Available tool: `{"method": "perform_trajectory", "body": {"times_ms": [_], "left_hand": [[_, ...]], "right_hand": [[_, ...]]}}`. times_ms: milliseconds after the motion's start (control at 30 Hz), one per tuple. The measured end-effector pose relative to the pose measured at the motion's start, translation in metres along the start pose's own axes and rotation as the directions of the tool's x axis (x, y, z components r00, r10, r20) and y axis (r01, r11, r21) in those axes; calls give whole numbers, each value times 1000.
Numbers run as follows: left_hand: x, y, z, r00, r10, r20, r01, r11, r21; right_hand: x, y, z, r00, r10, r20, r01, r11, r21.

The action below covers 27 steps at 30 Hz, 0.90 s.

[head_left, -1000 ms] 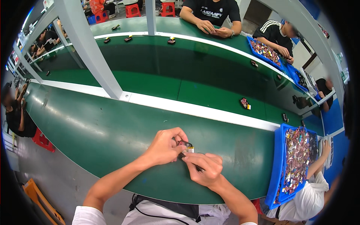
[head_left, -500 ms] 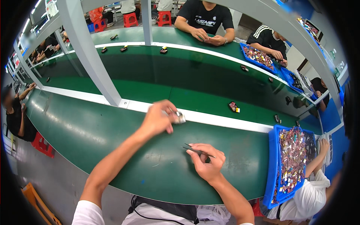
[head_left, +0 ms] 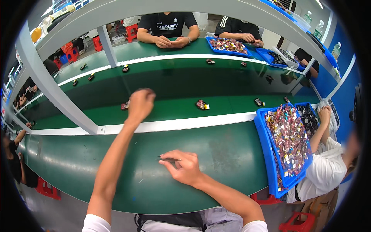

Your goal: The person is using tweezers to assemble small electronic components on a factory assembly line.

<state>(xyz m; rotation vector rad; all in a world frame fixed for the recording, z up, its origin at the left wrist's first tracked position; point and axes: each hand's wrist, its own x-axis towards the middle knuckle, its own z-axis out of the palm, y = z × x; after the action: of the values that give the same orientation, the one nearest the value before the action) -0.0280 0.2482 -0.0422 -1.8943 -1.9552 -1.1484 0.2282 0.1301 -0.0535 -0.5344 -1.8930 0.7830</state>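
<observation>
My left hand [head_left: 141, 105] reaches over the far side of the white rail, above the green conveyor belt [head_left: 174, 110]. Its fingers are smeared by motion, so whether they hold anything does not show. Just left of it, a small dark-and-reddish part [head_left: 124, 105] is partly covered by the hand. Above the near green worktop [head_left: 116, 170], my right hand [head_left: 184, 168] is closed around dark, thin tweezers [head_left: 168, 159], with the tips pointing left.
A blue tray [head_left: 266, 154] heaped with small parts stands at the right, beside a co-worker's arms [head_left: 324, 123]. Several small parts, including one with a white-and-yellow piece [head_left: 202, 104], sit along the belt. A grey upright post [head_left: 58, 85] rises at the left.
My left hand has moved from above the near worktop across the rail to the belt; the small part seen in it before cannot be made out there now. The right hand keeps the tweezers. The view has shifted.
</observation>
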Motion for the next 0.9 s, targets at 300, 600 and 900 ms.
{"method": "perform_trajectory", "body": {"times_ms": [300,600,900], "left_hand": [[39,107,100,747,-174,642,519,756,-399],[15,103,63,814,-226,534,479,782,-399],[-103,88,-93,738,-366,567,666,529,-526]], "right_hand": [[-2,2,2,999,26,39,-27,1000,11],[-4,1,-2,998,43,52,-44,999,19],[-5,-1,-3,952,305,24,-302,924,234]]}}
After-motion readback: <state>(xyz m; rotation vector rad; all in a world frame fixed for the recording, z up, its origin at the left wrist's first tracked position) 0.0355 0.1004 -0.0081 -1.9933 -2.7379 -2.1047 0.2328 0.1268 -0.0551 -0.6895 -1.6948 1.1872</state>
